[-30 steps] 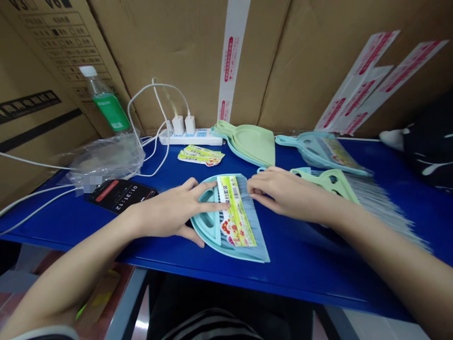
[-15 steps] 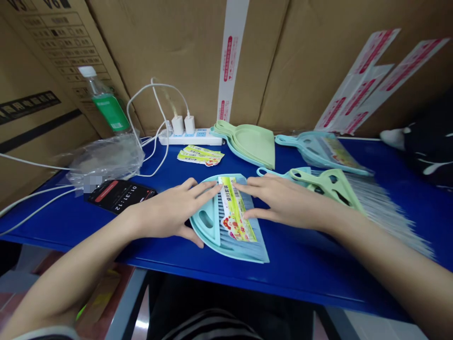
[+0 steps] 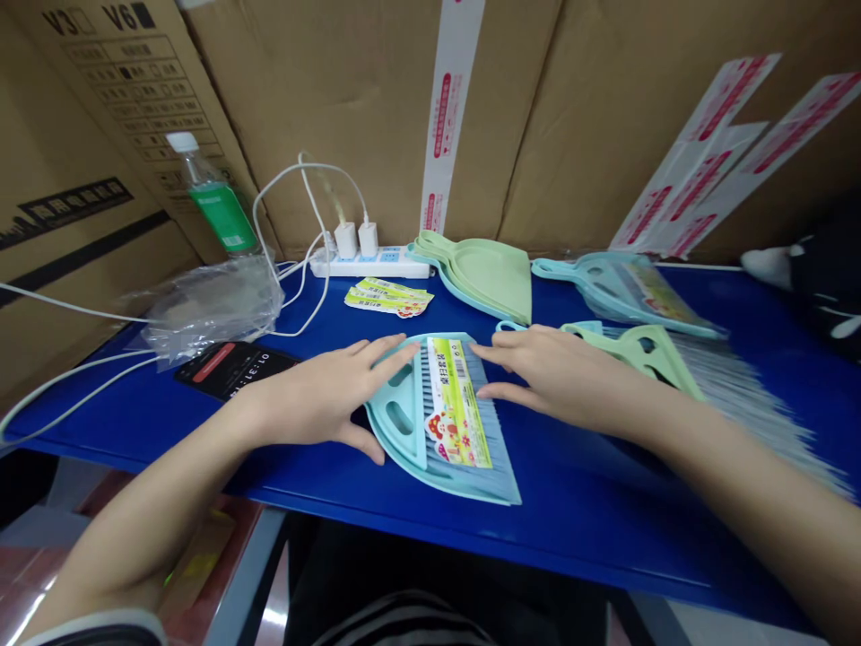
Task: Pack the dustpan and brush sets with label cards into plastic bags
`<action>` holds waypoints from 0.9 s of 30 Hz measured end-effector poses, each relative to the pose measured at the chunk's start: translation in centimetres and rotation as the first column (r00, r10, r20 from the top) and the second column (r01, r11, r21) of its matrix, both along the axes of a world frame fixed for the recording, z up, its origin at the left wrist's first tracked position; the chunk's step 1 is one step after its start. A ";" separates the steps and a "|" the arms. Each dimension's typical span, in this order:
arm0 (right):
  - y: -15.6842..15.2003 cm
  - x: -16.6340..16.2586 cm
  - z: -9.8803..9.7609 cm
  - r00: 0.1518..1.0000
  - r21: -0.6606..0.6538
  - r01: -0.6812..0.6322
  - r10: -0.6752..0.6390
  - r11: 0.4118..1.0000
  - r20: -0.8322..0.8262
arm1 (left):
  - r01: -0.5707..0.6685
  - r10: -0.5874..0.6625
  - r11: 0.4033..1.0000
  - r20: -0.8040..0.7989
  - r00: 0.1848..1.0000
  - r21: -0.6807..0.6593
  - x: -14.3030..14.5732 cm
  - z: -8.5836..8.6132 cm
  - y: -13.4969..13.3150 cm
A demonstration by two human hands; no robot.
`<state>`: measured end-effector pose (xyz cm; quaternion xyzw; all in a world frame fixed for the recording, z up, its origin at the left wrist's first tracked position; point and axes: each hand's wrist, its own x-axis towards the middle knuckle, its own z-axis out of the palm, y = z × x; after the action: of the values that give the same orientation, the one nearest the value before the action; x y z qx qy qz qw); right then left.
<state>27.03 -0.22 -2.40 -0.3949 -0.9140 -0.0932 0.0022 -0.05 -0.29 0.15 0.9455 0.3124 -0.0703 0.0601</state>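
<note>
A light blue plastic dustpan with a matching small brush nested in it point(image 3: 440, 422) is lying flat on the blue tabletop point(image 3: 592, 502), close to its near edge. A yellow-green paper label with red cartoon figures and a barcode point(image 3: 456, 404) is sitting across the brush bristles; its print is too small to read. The left hand point(image 3: 329, 395) is resting on the dustpan's left rim, fingers point(image 3: 390, 352) spread wide and flat, thumb against the near edge, gripping nothing. The right hand point(image 3: 558, 372) is lying open just right of the label, fingers point(image 3: 485, 354) loosely splayed, their tips touching the bristles beside the label.

Behind the right hand a pale green plastic brush with grey bristles point(image 3: 646, 354) is lying on the tabletop. To the left a black phone point(image 3: 232, 368) is showing a red bar and white digits, next to a crumpled clear plastic bag point(image 3: 208, 305). Further back are a small pile of spare labels point(image 3: 390, 298), a stack of pale green dustpans point(image 3: 484, 274), another blue dustpan set point(image 3: 619, 287), a white power strip with two chargers point(image 3: 367, 256) and a clear bottle with a green label point(image 3: 215, 202). Brown cardboard boxes point(image 3: 336, 108) are standing behind, one printed "V3" and "V6".
</note>
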 end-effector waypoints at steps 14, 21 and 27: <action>-0.1 0.0 0.2 0.990 -0.009 0.108 -0.106 0.994 0.097 | -0.096 0.096 0.995 -0.142 0.985 0.005 0.2 1.1 1.1; -0.3 -0.2 -0.2 0.995 0.025 0.081 -0.083 0.996 0.063 | -0.100 0.100 0.995 -0.142 0.985 0.002 0.4 1.0 1.2; -0.4 0.0 -0.6 0.997 0.095 0.061 -0.065 0.994 0.045 | -0.082 0.084 0.996 -0.113 0.990 0.025 0.6 0.9 1.1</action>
<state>26.99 -0.66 -3.03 -0.4207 -0.8955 -0.1453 -0.0040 0.51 0.79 1.06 0.9267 0.3549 -0.1183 0.0354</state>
